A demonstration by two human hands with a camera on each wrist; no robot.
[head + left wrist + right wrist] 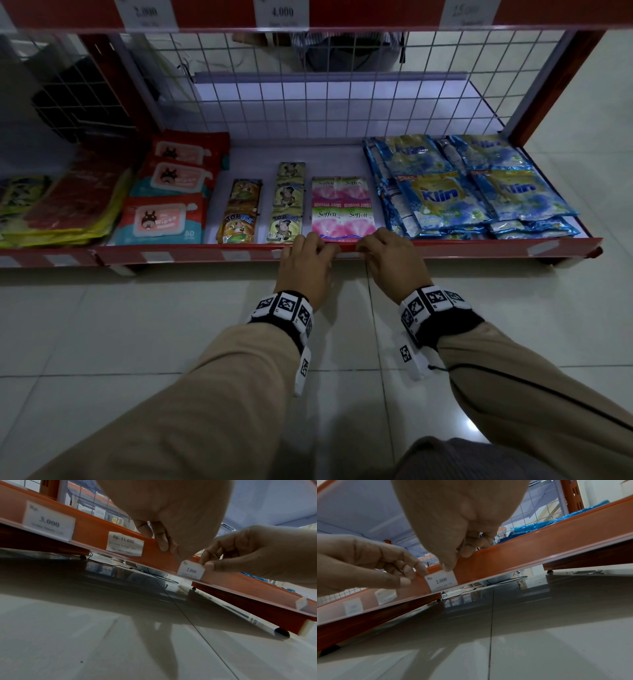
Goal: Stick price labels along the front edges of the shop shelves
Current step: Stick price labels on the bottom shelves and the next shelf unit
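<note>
Both hands, left hand (306, 265) and right hand (391, 262), pinch the price label (441, 581) against the shelf edge (530, 550) mid-frame; its small print is unreadable.

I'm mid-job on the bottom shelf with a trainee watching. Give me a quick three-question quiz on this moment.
1. True or false: the label under both hands reads 2.000.
2. Which packets lie directly behind that label on the shelf? A) blue Klin sachets B) pink Soffell sachets C) wet wipes packs
3. Fill in: the right hand touches the label's ____ end, as the head camera sees it, and the left hand the other end.

Key: 1 true; 2 B; 3 right
</note>
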